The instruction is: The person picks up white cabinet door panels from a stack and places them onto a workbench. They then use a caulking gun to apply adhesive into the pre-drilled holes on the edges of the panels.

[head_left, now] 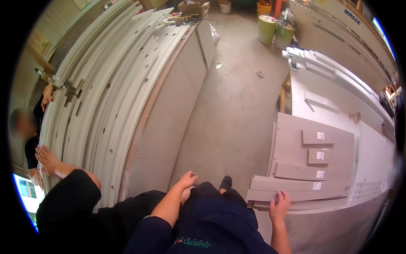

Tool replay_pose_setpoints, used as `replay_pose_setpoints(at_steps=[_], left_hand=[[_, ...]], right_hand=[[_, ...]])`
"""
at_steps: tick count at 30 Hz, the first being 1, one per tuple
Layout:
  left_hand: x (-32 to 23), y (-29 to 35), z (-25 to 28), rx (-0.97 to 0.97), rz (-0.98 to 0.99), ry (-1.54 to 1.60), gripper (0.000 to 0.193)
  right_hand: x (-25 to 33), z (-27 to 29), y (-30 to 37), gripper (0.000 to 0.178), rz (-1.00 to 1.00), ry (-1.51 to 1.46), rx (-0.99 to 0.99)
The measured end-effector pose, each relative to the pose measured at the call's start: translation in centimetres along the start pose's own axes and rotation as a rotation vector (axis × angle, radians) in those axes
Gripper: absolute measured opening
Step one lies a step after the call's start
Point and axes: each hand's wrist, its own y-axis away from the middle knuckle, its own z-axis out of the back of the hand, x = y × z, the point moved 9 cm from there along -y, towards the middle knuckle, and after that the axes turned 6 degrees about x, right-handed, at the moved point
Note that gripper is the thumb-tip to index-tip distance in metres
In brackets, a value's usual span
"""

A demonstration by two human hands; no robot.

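Observation:
My left hand (187, 180) hangs in front of my body near my thigh, fingers loosely bent, with nothing visible in it. My right hand (279, 206) is at the front end of a stack of grey panels on the right. Its fingers are apart, and the fingertips meet the edge of the nearest long strip (296, 194); I cannot see a grip on it. Behind this strip lie another long strip (292, 184) and shorter grey boards (318, 137) with white labels, on a wide grey panel (292, 127).
Long pale profiles with holes (127, 84) cover the bench on the left. A co-worker's hand (48, 161) rests on them beside me; another person (36, 127) stands at their far side. Green buckets (266, 29) stand on the grey floor (228, 106) ahead.

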Motion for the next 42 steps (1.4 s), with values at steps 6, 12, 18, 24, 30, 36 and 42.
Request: replay_pose_setpoints(at_steps=[6, 12, 18, 24, 30, 36, 42], left_hand=[[5.7, -0.9, 8.3, 0.091, 0.249, -0.178, 0.047], [-0.3, -11.3, 17.3, 0.113, 0.269, -0.23, 0.047], [-16.0, -22.4, 25.4, 0.051, 0.059, 0.179, 0.041], [-25.7, -27.5, 31.8, 0.083, -0.031, 0.469, 0.04], [-13.8, -26.7, 27.9, -0.368, 0.36, 1.01, 0.039], [-20.4, -21.0, 17.0, -0.714, 0.709, 1.14, 0.029], [-36.8, -29.4, 5.4, -0.668, 0.831, 1.785, 0.046]], right_hand=[[-0.4, -1.6, 0.2, 0.039, -0.15, 0.075, -0.005], [-2.0, -1.6, -2.1, 0.029, -0.523, 0.255, -0.009], [16.6, 0.5, -30.9, 0.036, -0.347, -0.228, -0.111], [48.9, 0.3, -62.1, 0.038, 0.416, -0.281, 0.064], [76.7, -6.6, -84.2, 0.045, 0.927, -0.115, 0.124], [88.6, -20.5, -101.2, 0.062, 0.954, 0.357, 0.312], [91.3, -26.5, -106.2, 0.059, 1.144, 0.461, 0.343]])
